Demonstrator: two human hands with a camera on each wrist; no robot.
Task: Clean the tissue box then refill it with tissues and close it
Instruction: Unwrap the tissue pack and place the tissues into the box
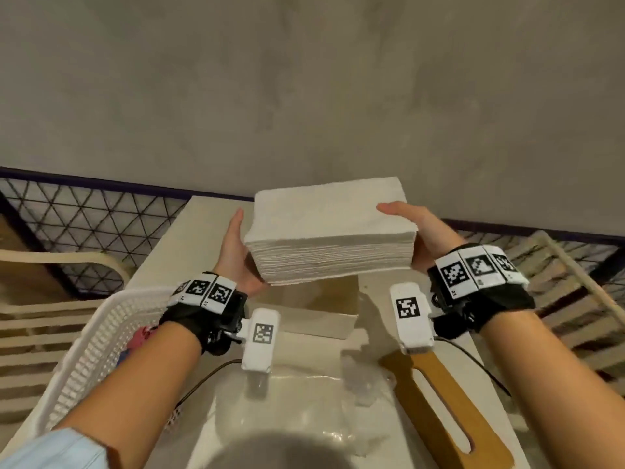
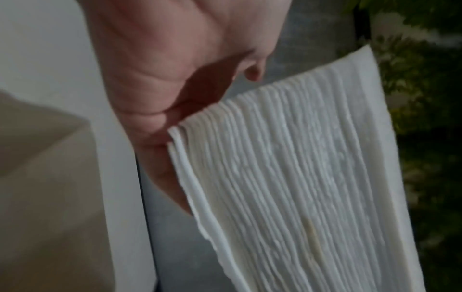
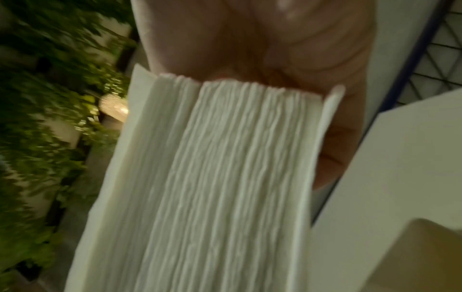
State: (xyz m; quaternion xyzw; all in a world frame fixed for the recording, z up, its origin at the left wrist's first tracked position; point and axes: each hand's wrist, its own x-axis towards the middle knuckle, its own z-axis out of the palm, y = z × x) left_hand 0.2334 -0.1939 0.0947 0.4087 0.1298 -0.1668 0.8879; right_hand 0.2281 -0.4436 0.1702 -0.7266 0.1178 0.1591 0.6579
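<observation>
A: Holding tissue stack [image 1: 329,231] above open tissue box [image 1: 324,308], left hand [image 1: 236,247] and right hand [image 1: 424,236] clamped on its short ends.
B: Long axis matching box?
A: Roughly; box directly below, straight drop.

white lattice basket [image 1: 101,336] at table's [image 1: 176,238] left edge, crumpled clear plastic [image 1: 304,401] nearby

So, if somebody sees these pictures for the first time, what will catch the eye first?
First the thick stack of white tissues, held in the air at the centre between the left hand and the right hand, one at each end. Just below it the open tissue box stands on the table. Its wooden lid lies nearer, on the right.
</observation>
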